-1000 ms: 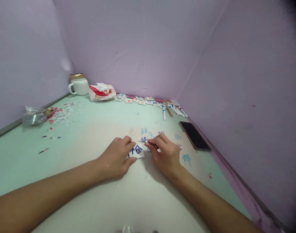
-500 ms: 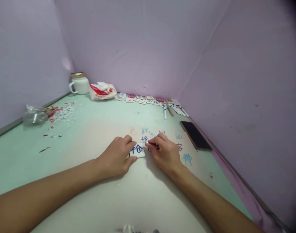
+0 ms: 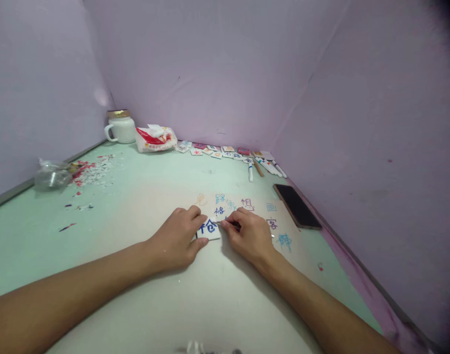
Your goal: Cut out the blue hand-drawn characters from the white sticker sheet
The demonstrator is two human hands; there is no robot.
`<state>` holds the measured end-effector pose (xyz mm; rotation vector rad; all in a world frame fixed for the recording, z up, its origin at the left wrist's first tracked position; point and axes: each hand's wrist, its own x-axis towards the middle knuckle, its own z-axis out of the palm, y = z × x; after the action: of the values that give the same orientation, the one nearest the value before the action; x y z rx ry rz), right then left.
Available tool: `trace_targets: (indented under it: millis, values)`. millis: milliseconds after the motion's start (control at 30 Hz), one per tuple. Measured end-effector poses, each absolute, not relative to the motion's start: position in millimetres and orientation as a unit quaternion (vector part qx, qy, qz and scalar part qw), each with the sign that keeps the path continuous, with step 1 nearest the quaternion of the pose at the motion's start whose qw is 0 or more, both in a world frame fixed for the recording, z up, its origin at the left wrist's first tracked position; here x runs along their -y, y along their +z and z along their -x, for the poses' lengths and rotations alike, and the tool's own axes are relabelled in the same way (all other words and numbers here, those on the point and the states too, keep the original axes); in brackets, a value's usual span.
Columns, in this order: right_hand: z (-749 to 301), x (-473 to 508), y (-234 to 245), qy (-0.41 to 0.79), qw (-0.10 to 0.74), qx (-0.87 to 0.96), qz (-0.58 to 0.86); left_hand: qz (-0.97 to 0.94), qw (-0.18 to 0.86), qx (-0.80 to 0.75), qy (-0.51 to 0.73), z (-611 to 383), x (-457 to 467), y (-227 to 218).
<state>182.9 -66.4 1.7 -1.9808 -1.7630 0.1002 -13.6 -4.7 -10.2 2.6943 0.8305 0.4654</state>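
A white square tile (image 3: 213,233) with a blue handwritten character lies flat on the table, its left part hidden by my fingers. My left hand (image 3: 182,235) grips the tile by its left side, fingers on the upper edge and thumb at the lower corner. Pinched in my right hand (image 3: 250,233) is a slim carving knife (image 3: 218,223), its tip at the tile's upper right; most of the handle is hidden by the hand. Beneath and beyond both hands lies a paper sheet (image 3: 260,200) with several characters in orange, blue and purple.
A phone (image 3: 297,206) lies at the right. Along the back are a lidded white mug (image 3: 122,130), a tissue pack (image 3: 156,139), several character tiles (image 3: 228,154) and markers (image 3: 271,166). Red and white shavings (image 3: 96,170) and a clear plastic container (image 3: 53,174) are at the left.
My right hand has shifted slightly left and down, bringing the knife tip onto the tile's upper right. My left hand and the tile stay in place.
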Motion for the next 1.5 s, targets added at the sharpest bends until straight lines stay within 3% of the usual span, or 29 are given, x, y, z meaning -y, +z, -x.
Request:
trace_targets:
  millis: [633,867,1167,1500]
  values:
    - [-169.8,64.0,11.5,0.01,0.126,0.637,0.761,-0.93,0.151,-0.297,0.155,10.8,5.0,-7.2]
    - [-174.9,52.0,3.0,-0.038,0.117,0.645,0.754,-0.931,0.168,-0.306,0.105,9.8,7.8,5.2]
    - [-182.6,60.6,2.2,0.017,0.193,0.638,0.746,-0.932,0.16,-0.308,0.104,10.3,8.7,3.5]
    - [-179.5,60.6,9.5,0.034,0.159,0.633,0.757,-0.932,0.161,-0.304,0.11,10.7,7.6,1.7]
